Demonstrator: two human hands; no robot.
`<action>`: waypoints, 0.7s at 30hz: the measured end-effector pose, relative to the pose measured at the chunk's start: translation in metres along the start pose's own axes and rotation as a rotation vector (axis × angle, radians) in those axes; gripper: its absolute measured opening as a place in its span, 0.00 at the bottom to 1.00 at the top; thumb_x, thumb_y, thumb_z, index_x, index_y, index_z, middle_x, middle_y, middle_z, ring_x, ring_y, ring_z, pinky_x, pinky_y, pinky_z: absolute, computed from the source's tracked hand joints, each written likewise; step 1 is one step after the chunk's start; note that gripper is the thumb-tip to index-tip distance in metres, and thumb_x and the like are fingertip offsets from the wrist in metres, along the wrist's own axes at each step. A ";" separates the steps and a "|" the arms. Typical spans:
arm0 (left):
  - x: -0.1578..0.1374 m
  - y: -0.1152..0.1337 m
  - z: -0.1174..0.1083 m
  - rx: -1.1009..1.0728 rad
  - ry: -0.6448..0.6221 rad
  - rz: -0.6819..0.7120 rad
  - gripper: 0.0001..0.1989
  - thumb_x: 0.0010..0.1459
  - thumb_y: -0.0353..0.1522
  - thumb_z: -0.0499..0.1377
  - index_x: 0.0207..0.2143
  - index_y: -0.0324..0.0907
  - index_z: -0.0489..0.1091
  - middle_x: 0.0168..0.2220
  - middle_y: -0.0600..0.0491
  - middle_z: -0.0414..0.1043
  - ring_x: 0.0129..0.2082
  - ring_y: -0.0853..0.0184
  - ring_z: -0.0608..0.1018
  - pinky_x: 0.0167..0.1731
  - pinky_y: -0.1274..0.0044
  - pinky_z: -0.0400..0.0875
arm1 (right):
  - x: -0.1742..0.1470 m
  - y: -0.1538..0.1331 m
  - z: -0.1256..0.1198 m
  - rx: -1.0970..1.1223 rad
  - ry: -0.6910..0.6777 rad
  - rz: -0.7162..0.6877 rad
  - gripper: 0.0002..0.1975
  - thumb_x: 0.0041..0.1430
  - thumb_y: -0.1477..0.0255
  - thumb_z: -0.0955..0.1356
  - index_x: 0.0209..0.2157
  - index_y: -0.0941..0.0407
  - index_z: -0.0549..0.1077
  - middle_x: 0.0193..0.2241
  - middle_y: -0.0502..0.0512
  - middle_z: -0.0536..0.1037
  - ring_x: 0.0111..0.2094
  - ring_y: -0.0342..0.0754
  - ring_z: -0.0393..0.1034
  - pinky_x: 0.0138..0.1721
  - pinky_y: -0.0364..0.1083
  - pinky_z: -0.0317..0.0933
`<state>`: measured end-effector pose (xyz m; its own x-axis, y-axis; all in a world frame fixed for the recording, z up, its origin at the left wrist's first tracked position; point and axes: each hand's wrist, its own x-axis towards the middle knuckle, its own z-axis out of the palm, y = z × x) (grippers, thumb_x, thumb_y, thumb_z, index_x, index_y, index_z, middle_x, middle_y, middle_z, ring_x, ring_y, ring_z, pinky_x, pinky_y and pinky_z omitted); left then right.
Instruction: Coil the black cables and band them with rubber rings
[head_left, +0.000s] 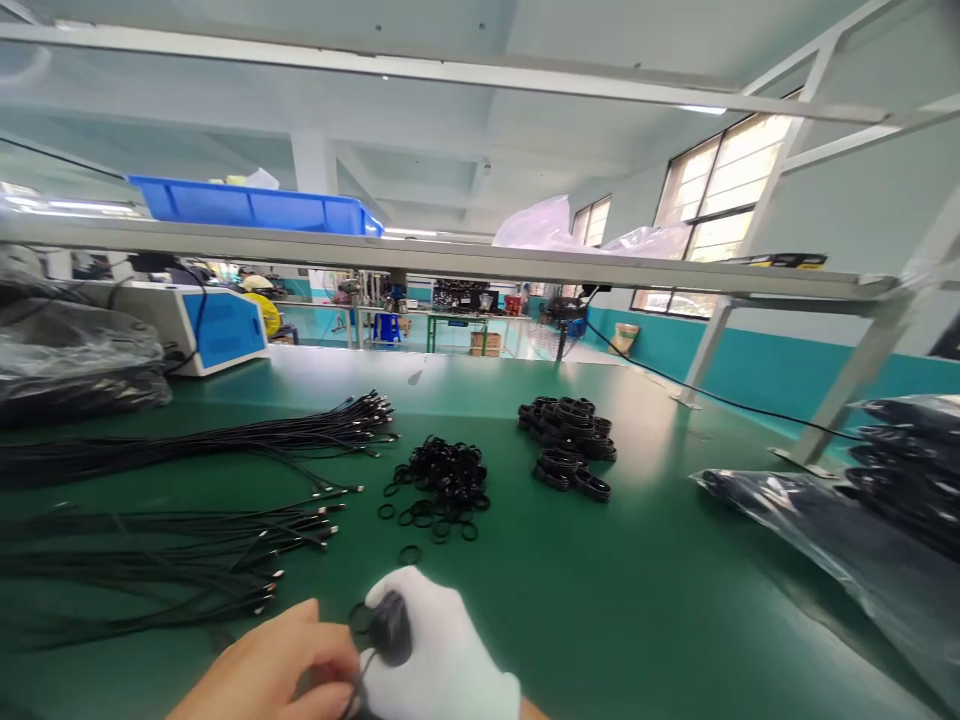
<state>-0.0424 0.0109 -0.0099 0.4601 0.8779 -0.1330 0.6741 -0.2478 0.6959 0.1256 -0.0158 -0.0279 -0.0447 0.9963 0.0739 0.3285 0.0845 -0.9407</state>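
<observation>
My right hand (446, 650), in a white glove, is closed around a dark bundle that looks like a coiled black cable (391, 630); blur hides its exact shape. My bare left hand (281, 665) meets it from the left, thumb and fingers pinching a thin black strand of it. By the bundle's left side shows a thin dark loop. Just beyond my hands lies a heap of small black rings (448, 475), with a few loose ones at its near edge. Long black cables (255, 435) with metal-tipped plugs lie in bunches on the left.
Coiled black cables (566, 435) are piled right of the rings. Plastic bags of dark goods (840, 530) lie at the right edge. A white-and-blue machine (217, 325) and a clear plastic bag (82, 350) stand at left. Over the green table (637, 580) runs a shelf (450, 258) with a blue bin (255, 207).
</observation>
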 end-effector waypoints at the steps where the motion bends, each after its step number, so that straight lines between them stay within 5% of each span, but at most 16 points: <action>1: -0.002 0.004 -0.003 0.025 0.027 -0.004 0.05 0.44 0.31 0.57 0.21 0.47 0.72 0.23 0.57 0.71 0.35 0.60 0.73 0.36 0.78 0.62 | 0.000 -0.002 -0.003 0.070 -0.053 0.048 0.15 0.36 0.77 0.67 0.33 0.55 0.69 0.22 0.45 0.70 0.23 0.39 0.61 0.24 0.38 0.56; 5: -0.007 0.020 -0.009 0.020 0.062 -0.019 0.11 0.42 0.28 0.58 0.30 0.48 0.75 0.32 0.55 0.72 0.39 0.59 0.72 0.41 0.74 0.61 | 0.004 -0.002 -0.010 0.367 -0.328 0.260 0.28 0.39 0.74 0.68 0.47 0.57 0.64 0.17 0.42 0.67 0.15 0.38 0.58 0.16 0.38 0.54; 9: -0.012 0.026 -0.006 -0.202 0.036 0.002 0.27 0.42 0.26 0.58 0.48 0.50 0.68 0.47 0.53 0.68 0.48 0.60 0.68 0.48 0.74 0.59 | 0.006 0.009 -0.006 0.451 -0.501 0.223 0.39 0.39 0.70 0.71 0.55 0.57 0.56 0.17 0.43 0.67 0.13 0.38 0.58 0.13 0.37 0.52; 12: -0.017 0.029 0.001 -0.250 -0.025 0.018 0.28 0.44 0.27 0.59 0.50 0.51 0.66 0.49 0.53 0.66 0.49 0.60 0.67 0.48 0.73 0.59 | 0.003 0.019 -0.002 0.383 -0.462 0.206 0.50 0.37 0.69 0.73 0.60 0.59 0.47 0.20 0.45 0.69 0.15 0.39 0.59 0.16 0.39 0.55; 15: -0.018 0.032 0.008 -0.163 -0.024 0.005 0.24 0.44 0.31 0.61 0.48 0.51 0.68 0.44 0.52 0.67 0.42 0.60 0.70 0.43 0.73 0.62 | -0.002 0.024 -0.001 0.297 -0.328 0.112 0.59 0.32 0.70 0.74 0.62 0.64 0.39 0.32 0.56 0.73 0.29 0.47 0.67 0.33 0.46 0.63; 18: -0.011 0.031 0.007 -0.045 -0.026 -0.037 0.22 0.41 0.34 0.64 0.43 0.49 0.72 0.38 0.52 0.68 0.35 0.60 0.71 0.33 0.75 0.64 | -0.005 0.019 0.000 0.221 -0.287 0.027 0.60 0.34 0.72 0.73 0.63 0.65 0.34 0.37 0.59 0.73 0.37 0.52 0.67 0.43 0.50 0.60; 21: -0.001 0.022 -0.004 -0.095 -0.133 -0.042 0.14 0.37 0.34 0.66 0.32 0.45 0.76 0.31 0.54 0.72 0.30 0.61 0.72 0.28 0.77 0.62 | -0.006 0.010 0.000 0.182 -0.244 0.025 0.43 0.36 0.76 0.71 0.57 0.57 0.55 0.34 0.54 0.74 0.35 0.49 0.67 0.39 0.47 0.61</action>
<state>-0.0304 0.0061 0.0082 0.5097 0.8228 -0.2513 0.6392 -0.1666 0.7508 0.1287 -0.0205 -0.0379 -0.2713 0.9624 -0.0109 0.1591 0.0337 -0.9867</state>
